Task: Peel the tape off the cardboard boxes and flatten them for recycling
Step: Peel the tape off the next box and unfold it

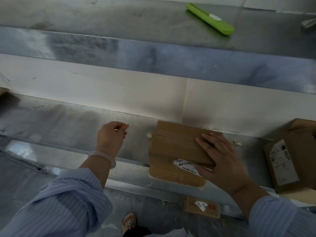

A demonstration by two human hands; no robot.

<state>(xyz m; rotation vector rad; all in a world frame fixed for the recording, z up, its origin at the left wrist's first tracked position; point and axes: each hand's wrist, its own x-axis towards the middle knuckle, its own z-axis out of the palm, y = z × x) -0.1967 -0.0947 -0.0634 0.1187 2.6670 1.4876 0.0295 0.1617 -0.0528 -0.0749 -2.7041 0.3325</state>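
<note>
The right hand (222,161) is pressing, fingers spread flat, on the cardboard box (174,147) at the table's (68,120) near edge. Left of it, the left hand (111,135) is hovering with fingers curled; whether they are holding anything, I cannot tell.

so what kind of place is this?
Probably a back-room packing or recycling work area, though that is not certain. Cues: a stepped stainless-steel bench, a labelled cardboard box on it with a second box to its right, and a green cutter-like tool on the upper tier.
</note>
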